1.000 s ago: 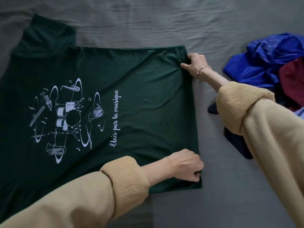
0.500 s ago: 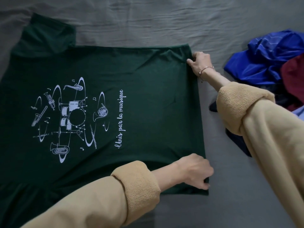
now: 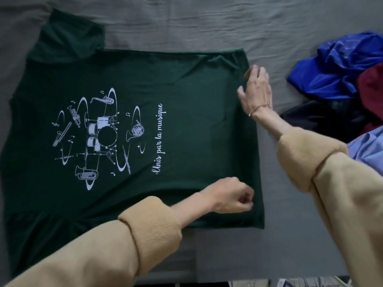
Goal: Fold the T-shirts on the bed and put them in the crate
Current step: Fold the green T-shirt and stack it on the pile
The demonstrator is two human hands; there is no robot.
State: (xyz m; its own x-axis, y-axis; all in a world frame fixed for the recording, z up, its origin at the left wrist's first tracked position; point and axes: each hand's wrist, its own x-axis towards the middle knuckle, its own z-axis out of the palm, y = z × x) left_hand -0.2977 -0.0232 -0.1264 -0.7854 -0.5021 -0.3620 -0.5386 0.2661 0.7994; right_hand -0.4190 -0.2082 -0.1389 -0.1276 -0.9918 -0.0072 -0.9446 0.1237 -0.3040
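item: dark green t-shirt [image 3: 186,125], spread flat and print side up on the grey bed sheet [image 3: 186,23], neck end toward the left of the view, hem along the right edge. one short sleeve [image 3: 68,36] lies spread at the upper left.

position relative to fingers: left hand [image 3: 230,195] sits over the lower hem corner, fingers [image 3: 246,200] curled into a loose fist; whether they pinch any cloth cannot be told. right hand [image 3: 257,90] hangs over the upper hem corner, its fingers [image 3: 256,72] straight, spread and released, slightly blurred; whether the palm touches the cloth cannot be told.

markings: white print of a drum kit [image 3: 103,131] ringed by brass and wind instruments, small notes and curved swooshes. beside it, white script reading "unis par la musique" [image 3: 159,139], running sideways in the view.

hand and arm pose: left forearm enters from the lower left and crosses the shirt's lower edge; right forearm enters from the lower right. both wear tan sleeves [image 3: 149,226] pushed back to thick cuffs, wrists bare. thin bracelet [image 3: 259,108] on the right wrist.

adjacent stock: loose heap of garments on the bed at the right: blue garment [image 3: 335,69], maroon garment [image 3: 371,88], black garment [image 3: 323,119], pale blue garment [image 3: 366,148]. the heap lies apart from the green shirt.
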